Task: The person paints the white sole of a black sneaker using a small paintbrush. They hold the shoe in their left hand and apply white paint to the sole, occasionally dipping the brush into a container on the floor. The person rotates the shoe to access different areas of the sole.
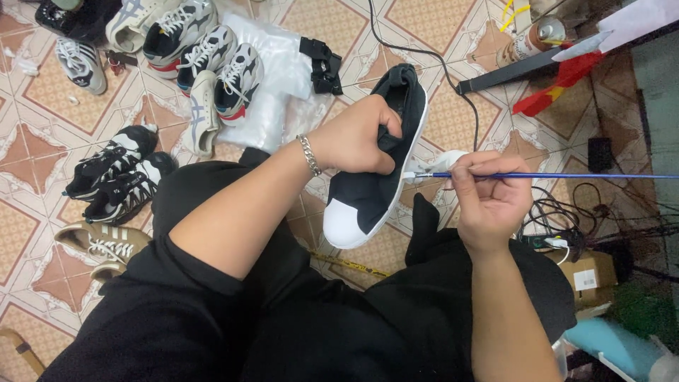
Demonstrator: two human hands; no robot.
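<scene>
Gripping the black shoe point(375, 170) at its upper, the left hand point(353, 138) keeps it over the lap, white toe cap toward the person, long axis running away. The right hand point(491, 201) pinches a blue brush point(552, 175), lying crosswise, tip touching the white sole edge beside the left hand.
</scene>
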